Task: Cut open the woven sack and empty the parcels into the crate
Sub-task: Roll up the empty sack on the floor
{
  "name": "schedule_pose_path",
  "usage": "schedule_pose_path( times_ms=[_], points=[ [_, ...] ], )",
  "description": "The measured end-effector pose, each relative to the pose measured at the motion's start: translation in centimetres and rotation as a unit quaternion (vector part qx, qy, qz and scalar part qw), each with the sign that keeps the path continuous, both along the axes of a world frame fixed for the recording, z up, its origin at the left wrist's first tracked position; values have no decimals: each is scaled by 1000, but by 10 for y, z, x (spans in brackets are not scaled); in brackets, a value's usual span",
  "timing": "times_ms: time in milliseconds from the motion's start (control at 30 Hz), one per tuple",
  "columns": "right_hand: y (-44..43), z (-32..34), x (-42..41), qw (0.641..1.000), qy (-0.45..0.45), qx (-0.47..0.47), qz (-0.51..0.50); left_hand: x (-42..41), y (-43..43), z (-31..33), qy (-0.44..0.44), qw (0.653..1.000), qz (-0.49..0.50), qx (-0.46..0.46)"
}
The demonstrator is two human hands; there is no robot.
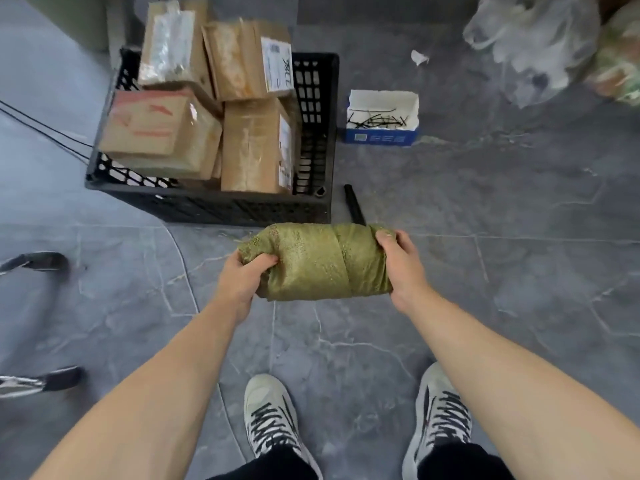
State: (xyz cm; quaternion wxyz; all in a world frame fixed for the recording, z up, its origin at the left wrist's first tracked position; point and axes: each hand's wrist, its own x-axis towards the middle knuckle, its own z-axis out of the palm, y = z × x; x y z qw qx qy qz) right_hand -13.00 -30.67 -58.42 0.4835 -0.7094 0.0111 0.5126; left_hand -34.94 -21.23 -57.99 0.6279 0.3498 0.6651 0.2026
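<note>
I hold a green woven sack [311, 263], rolled into a thick bundle, above the grey floor in front of me. My left hand [240, 278] grips the bundle's left end with curled fingers. My right hand [401, 268] grips its right end, thumb on top. Just beyond stands a black slatted plastic crate [315, 109], filled with several brown cardboard parcels [162, 133] that stick up above its rim. A black stick-like tool [354, 204] lies on the floor by the crate's near right corner, partly hidden behind the sack.
A small blue and white box [382, 116] of black cable ties sits right of the crate. Clear plastic bags [533, 39] pile at the far right. Black cables [45, 129] cross the floor at left. Another person's shoes [38, 261] show at the left edge, my own shoes [270, 417] below.
</note>
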Motion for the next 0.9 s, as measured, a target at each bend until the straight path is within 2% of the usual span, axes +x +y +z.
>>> schedule_pose_path(
  times_ms=[133, 333, 500, 733, 833, 900],
  points=[
    [5, -61, 1, 1000, -21, 2, 1, 3, 9, -60, 14, 1000, -9, 2],
    [9, -115, 2, 999, -42, 16, 0, 8, 14, -108, 34, 999, -10, 14],
    [14, -131, -7, 998, -58, 27, 4, 5, 19, -117, 58, 996, 4, 64],
    [16, -136, -7, 998, -65, 19, 3, 5, 26, -123, 41, 999, 26, 22],
    [21, -136, -8, 999, -47, 23, -6, 2, 31, -132, 76, 997, 0, 25],
    [23, -138, -7, 999, -26, 32, -3, 0, 34, -138, 139, 989, -44, 36]
  ],
)
